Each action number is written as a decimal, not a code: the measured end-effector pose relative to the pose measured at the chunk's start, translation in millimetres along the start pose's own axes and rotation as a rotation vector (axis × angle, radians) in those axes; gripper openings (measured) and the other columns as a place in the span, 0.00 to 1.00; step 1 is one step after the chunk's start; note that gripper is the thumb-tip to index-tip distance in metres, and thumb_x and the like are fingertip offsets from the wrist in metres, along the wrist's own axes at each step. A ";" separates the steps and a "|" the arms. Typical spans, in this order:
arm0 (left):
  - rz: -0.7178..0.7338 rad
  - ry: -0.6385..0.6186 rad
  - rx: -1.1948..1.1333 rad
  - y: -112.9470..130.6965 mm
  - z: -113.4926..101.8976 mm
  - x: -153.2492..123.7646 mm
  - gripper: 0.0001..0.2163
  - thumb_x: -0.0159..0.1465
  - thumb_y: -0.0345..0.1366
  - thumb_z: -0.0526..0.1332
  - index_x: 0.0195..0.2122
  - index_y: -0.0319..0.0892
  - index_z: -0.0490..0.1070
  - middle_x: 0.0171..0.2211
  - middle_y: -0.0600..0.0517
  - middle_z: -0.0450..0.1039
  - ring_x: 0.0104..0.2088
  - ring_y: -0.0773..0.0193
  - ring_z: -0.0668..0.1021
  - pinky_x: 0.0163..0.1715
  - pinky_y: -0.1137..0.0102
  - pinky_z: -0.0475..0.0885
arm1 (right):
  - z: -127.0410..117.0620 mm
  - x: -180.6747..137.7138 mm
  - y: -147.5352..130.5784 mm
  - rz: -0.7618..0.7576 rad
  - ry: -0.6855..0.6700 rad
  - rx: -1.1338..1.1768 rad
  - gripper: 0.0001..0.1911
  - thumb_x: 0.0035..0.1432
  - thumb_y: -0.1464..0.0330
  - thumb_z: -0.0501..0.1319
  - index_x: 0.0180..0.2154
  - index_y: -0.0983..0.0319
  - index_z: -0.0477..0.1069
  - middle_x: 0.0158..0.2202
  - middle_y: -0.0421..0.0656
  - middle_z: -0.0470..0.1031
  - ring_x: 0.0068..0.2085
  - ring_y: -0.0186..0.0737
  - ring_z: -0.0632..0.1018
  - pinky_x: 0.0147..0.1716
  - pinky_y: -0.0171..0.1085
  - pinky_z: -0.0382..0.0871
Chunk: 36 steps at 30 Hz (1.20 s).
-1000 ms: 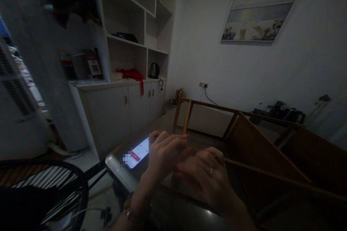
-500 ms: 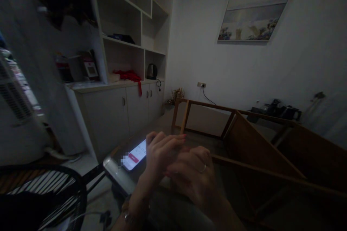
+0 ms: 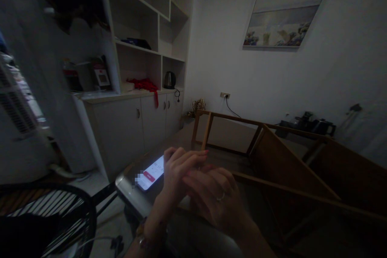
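Note:
In front of me my left hand (image 3: 180,171) and my right hand (image 3: 216,193) touch each other above the table. The left fingers are bent and pressed together, pointing right over the right fingertips. My right hand, with a ring on it, has its fingers curled in against the left palm. Anything between them is hidden. A phone (image 3: 152,174) with a lit screen and a red button lies just left of my left hand. Beyond my hands a wooden frame with panels (image 3: 281,157) rests on its side.
The table's rounded edge (image 3: 133,195) is at lower left, beside a black slatted chair (image 3: 87,209). A white cabinet (image 3: 121,125) with shelves holds a kettle (image 3: 169,80) and red cloth (image 3: 145,84). A black coffee pot (image 3: 323,127) stands behind the frame.
My right hand has shifted slightly, its fingers now straighter and farther up against the left hand. My left hand stays nearly in place, and the phone has not moved.

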<state>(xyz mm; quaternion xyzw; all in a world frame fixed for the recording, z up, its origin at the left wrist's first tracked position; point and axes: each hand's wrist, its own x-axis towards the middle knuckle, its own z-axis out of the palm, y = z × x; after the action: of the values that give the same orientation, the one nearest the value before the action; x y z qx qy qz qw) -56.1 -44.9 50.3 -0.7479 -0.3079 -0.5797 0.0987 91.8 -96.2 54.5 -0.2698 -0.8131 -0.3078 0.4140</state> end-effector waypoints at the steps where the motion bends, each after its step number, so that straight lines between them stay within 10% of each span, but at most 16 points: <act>1: -0.007 -0.027 -0.006 -0.1 -1.3 0.0 0.13 0.73 0.44 0.55 0.38 0.49 0.77 0.42 0.58 0.85 0.33 0.62 0.78 0.41 0.58 0.60 | -0.8 0.4 0.2 -0.003 -0.013 0.013 0.13 0.69 0.71 0.59 0.53 0.60 0.75 0.49 0.38 0.81 0.48 0.38 0.71 0.58 0.38 0.63; 20: -0.004 -0.080 0.004 -2.2 -3.1 -1.3 0.07 0.71 0.40 0.60 0.40 0.49 0.78 0.43 0.57 0.85 0.34 0.61 0.78 0.42 0.59 0.60 | -15.4 9.9 8.5 -0.011 -0.033 0.025 0.14 0.72 0.71 0.56 0.53 0.54 0.75 0.29 0.34 0.76 0.36 0.37 0.69 0.45 0.37 0.62; 36: 0.019 0.044 0.037 -0.1 5.4 0.1 0.08 0.71 0.40 0.60 0.36 0.48 0.77 0.39 0.58 0.86 0.29 0.63 0.76 0.39 0.59 0.59 | -8.7 8.4 5.0 0.054 -0.132 0.152 0.13 0.71 0.66 0.53 0.32 0.58 0.68 0.27 0.37 0.71 0.37 0.38 0.69 0.45 0.40 0.56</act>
<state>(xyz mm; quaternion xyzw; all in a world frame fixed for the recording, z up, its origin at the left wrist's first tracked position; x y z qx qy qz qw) -51.8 -42.1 48.8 -0.7359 -0.3094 -0.5892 0.1248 95.3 -97.6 66.9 -0.2791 -0.8521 -0.2155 0.3868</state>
